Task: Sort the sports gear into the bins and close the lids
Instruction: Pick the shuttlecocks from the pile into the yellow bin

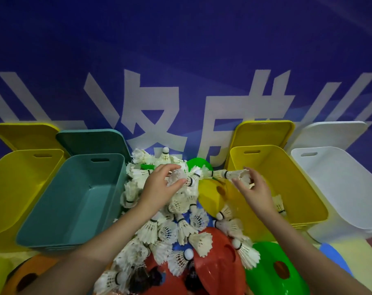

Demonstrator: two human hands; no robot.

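Both hands work a heap of shuttlecocks [176, 211] lying between four open bins.

The left hand [159, 188] has its fingers curled round one shuttlecock [177, 178] atop the heap. At three o'clock from it, the right hand [255, 188] grasps a shuttlecock stack [229, 173] over the yellow bin [287, 188], where another seems to lie. The teal bin [74, 199] sits at nine o'clock of the heap.

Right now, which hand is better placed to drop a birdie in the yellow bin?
The right hand: its fingers already hold a shuttlecock over the yellow bin; the left hand is farther away.
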